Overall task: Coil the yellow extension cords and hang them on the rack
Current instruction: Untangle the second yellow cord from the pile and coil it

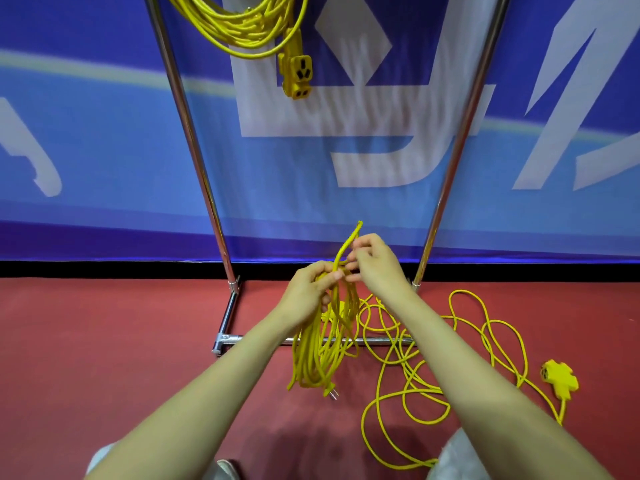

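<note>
My left hand [308, 289] grips the top of a coiled yellow extension cord [322, 351] whose loops hang down, with its plug [330, 391] dangling at the bottom. My right hand [375, 261] pinches a doubled loop of the same cord [348, 242] that sticks up above the coil. The cord's loose length [415, 375] lies in loops on the red floor at the right and ends in a yellow socket block [559, 377]. Another coiled yellow cord [239, 26] with its socket block [298, 74] hangs at the top of the chrome rack [194, 147].
The rack's two chrome uprights frame my hands, the right one [457, 147] close to my right wrist. Its base bar [381, 340] lies on the red floor [121, 341] under the coil. A blue banner [104, 133] stands right behind the rack. My knees show at the bottom edge.
</note>
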The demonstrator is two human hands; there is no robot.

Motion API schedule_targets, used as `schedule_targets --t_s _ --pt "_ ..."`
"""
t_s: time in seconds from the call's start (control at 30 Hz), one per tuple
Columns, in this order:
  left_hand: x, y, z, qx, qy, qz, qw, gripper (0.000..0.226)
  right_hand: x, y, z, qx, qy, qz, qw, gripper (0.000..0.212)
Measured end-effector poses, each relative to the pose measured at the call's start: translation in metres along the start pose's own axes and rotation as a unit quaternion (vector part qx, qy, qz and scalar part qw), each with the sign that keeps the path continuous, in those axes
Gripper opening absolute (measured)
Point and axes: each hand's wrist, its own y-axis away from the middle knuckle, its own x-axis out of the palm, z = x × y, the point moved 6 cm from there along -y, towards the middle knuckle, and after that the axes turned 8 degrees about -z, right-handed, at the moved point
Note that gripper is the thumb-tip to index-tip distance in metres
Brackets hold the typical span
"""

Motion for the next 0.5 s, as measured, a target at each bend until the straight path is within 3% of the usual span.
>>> schedule_targets --t_s 0.03,0.1,0.2,0.5 --pt "-0.002 -0.002 -0.001 -0.006 0.018 -0.015 1.0 0.012 -0.001 -0.001 -0.002 -0.036 0.094 -0.001 0.995 0.012" --pt "-0.007 -0.004 -0.003 -0.015 0.051 -0.038 0.998 0.013 0.008 0.007 -0.009 -0.072 0.221 0.087 0.969 0.017" --pt "-0.015 -0.006 -0.007 -0.016 0.084 -0.064 0.994 0.015 0.03 0.027 -0.024 -0.089 0.255 0.246 0.931 0.02" --pt "-0.019 -0.005 -0.014 0.0 0.103 -0.057 0.993 0.011 0.036 0.024 -0.021 -0.108 0.196 0.204 0.953 0.012"
